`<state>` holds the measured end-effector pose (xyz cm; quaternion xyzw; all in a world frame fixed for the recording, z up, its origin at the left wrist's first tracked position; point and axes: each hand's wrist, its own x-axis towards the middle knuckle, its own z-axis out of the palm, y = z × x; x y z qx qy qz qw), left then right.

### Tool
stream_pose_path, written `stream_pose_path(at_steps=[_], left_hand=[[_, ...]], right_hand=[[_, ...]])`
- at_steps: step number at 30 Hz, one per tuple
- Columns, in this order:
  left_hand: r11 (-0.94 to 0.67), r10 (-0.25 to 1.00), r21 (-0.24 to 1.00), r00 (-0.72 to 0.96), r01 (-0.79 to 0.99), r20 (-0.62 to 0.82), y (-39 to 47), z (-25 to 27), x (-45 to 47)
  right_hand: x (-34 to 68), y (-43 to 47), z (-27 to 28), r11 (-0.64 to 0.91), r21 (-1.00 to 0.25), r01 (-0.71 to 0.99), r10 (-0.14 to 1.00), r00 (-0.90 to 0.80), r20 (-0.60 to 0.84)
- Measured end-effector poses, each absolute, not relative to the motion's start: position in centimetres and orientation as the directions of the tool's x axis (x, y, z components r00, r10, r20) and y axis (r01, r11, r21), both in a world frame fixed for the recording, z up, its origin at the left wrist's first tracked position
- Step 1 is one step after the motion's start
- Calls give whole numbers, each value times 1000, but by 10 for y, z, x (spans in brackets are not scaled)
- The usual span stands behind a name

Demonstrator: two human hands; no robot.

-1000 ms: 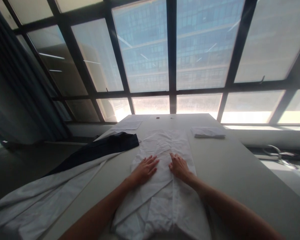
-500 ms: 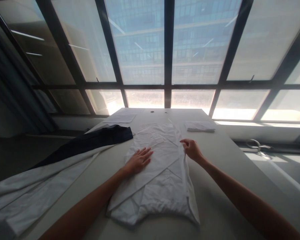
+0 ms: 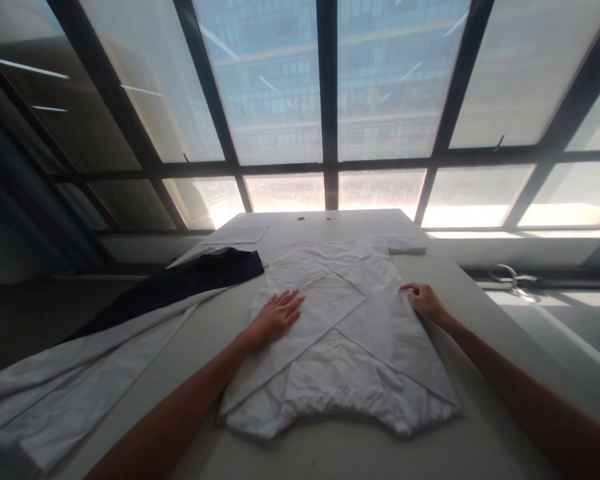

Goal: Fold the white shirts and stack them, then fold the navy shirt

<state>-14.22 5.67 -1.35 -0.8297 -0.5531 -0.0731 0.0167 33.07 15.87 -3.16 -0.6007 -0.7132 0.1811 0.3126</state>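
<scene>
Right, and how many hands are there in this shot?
2. The left hand lies flat, fingers spread, on the spread white cloth; the right hand is at that cloth's right edge. Neither is hidden.

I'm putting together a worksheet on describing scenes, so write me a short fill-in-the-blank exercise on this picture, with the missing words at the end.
1. The left grip rests on the spread cloth, whose colour is ____.
2. The right grip is at the spread cloth's edge on the person's ____ side.
3. The dark cloth lies toward the person's ____ side.
4. Windows stand beyond the table's ____ end.

Missing words: white; right; left; far.
</scene>
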Motion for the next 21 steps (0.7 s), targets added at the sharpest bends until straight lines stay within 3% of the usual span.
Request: stream_pose_path(at_steps=[3, 6, 10, 13, 15, 17, 21], left_hand=[[-369, 923, 47, 360, 928, 137, 57, -15, -143], [-351, 932, 48, 344, 935, 110, 57, -16, -143], [-350, 933, 54, 343, 935, 112, 57, -15, -141], [-356, 930, 57, 348, 933, 117, 57, -14, -140], [-357, 930, 59, 349, 932, 115, 57, -14, -141], [-352, 932, 60, 343, 934, 114, 57, -14, -141], [-342, 936, 56, 335, 938, 106, 57, -15, -142]], right_hand=[[337, 161, -29, 133, -531, 837, 977, -22, 210], [334, 153, -20, 106, -429, 897, 955, 28, 295], [303, 125, 1, 298, -375, 878, 897, -124, 423], [269, 97, 6, 536, -309, 786, 830, -423, 363], [251, 83, 0, 603, -274, 749, 796, -540, 274], [243, 77, -11, 586, -254, 769, 810, -560, 172], [253, 87, -29, 447, -222, 866, 893, -446, 59]])
